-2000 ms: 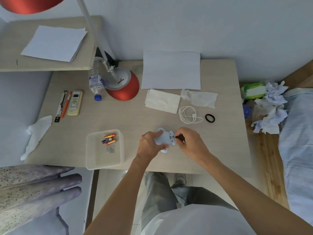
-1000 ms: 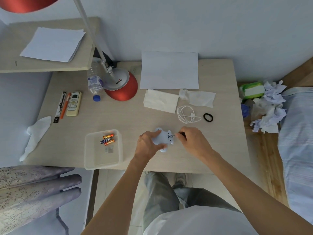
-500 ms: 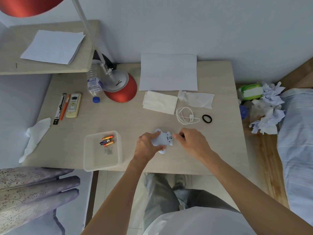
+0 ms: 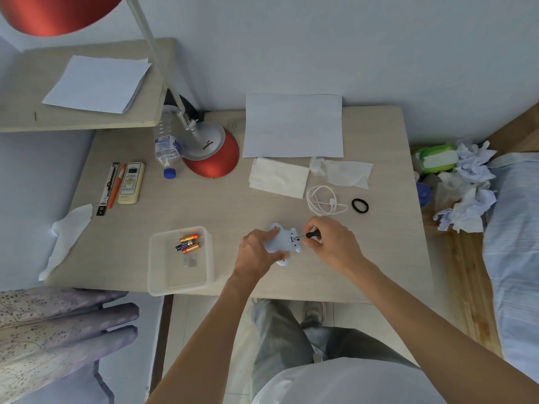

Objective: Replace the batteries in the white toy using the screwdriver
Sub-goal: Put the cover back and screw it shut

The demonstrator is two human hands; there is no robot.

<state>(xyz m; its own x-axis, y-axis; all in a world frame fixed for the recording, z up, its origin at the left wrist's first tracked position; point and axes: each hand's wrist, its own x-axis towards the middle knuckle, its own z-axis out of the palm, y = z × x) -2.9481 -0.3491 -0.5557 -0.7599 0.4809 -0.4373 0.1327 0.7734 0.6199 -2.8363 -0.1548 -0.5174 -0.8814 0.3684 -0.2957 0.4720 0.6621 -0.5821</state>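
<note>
The white toy [image 4: 282, 242] lies on the desk near the front edge, gripped from the left by my left hand [image 4: 256, 252]. My right hand [image 4: 332, 243] holds a small black-handled screwdriver [image 4: 309, 235] whose tip touches the toy's right side. A clear plastic tray [image 4: 157, 258] to the left holds three batteries [image 4: 188, 243] and a small pale piece. Part of the toy is hidden under my left fingers.
Behind the toy lie a coiled white cable [image 4: 322, 201], a black hair band [image 4: 360, 205], tissues [image 4: 278, 177] and a sheet of paper [image 4: 293, 125]. A red lamp base [image 4: 215, 158], water bottle [image 4: 167, 141], remote [image 4: 131, 182] and pens stand at the left.
Both hands stay on the toy. My right fingers have shifted on the screwdriver, so its black handle shows more now. The view has drifted slightly.
</note>
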